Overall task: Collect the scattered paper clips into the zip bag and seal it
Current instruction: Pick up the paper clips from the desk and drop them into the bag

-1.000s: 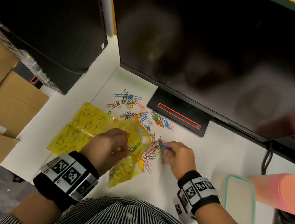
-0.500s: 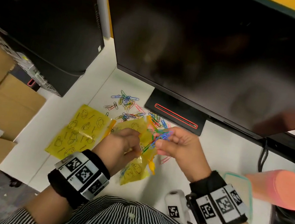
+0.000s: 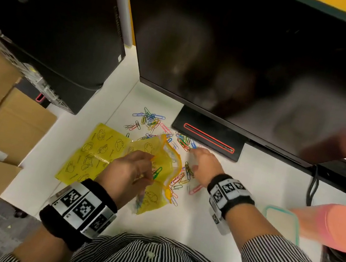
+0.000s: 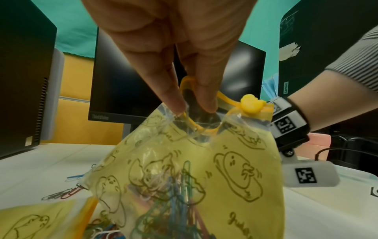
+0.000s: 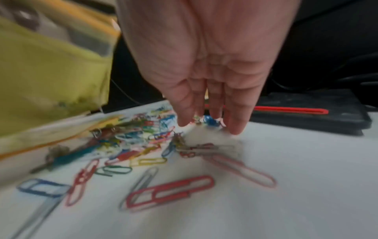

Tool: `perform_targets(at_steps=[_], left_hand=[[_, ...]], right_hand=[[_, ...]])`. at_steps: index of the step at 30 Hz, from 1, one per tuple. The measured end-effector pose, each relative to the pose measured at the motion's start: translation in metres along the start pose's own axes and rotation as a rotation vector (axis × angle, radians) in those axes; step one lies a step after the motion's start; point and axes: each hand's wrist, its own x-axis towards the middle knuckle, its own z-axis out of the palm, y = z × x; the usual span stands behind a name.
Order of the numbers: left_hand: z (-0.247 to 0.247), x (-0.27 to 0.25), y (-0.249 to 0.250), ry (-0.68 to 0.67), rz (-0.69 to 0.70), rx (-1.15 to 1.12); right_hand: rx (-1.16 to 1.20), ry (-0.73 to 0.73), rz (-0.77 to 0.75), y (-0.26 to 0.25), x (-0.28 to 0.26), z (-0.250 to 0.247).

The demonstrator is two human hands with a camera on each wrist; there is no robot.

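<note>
The clips (image 3: 185, 143) lie loose on the white table (image 3: 249, 189), in a band running from the far left toward the monitor foot (image 3: 209, 134), with more strewn beside the bag (image 3: 161, 165). Some clips already sit in the bag. The left hand (image 3: 129, 169) pinches the bag's rim and holds its mouth open, facing right. The right hand (image 3: 204, 162) is open, fingers straight and reaching down at the far cluster just ahead of it; it holds nothing, as far as the blurred wrist view tells. That hand is the nearer to the loose clips. The left wrist view alone shows the yellow slider (image 4: 251, 103) parked at the zip's end, so the bag is unsealed.
</note>
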Motion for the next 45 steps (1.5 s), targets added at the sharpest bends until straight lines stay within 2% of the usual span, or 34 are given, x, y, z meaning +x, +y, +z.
perform_targets(at_steps=[6,16,19,22,27,34,42,45], left_hand=[[-0.002,-0.003,-0.008,0.034,0.015,-0.013],[-0.001,0.001,-0.012,0.048,0.020,-0.006],[-0.001,0.002,-0.011,0.033,0.029,-0.010],[-0.003,0.001,-0.011,0.035,0.028,-0.006],[-0.003,0.000,-0.014,0.037,0.008,0.005],[-0.005,0.001,-0.015,0.042,0.029,-0.005],[-0.007,0.001,-0.014,0.009,0.034,0.016],[-0.006,0.002,-0.015,0.001,0.036,0.024]], right_hand=[[-0.163,-0.033,-0.054,-0.018,0.021,-0.001],[-0.090,0.017,-0.100,-0.021,0.025,0.002],[-0.159,-0.031,-0.119,-0.028,0.034,0.002],[-0.253,-0.030,-0.094,-0.038,0.040,0.001],[-0.277,-0.004,-0.069,-0.049,0.044,0.000],[-0.355,-0.053,-0.080,-0.051,0.042,-0.002],[-0.309,-0.057,-0.035,-0.051,0.042,-0.004],[-0.222,-0.065,0.027,-0.052,0.041,-0.004]])
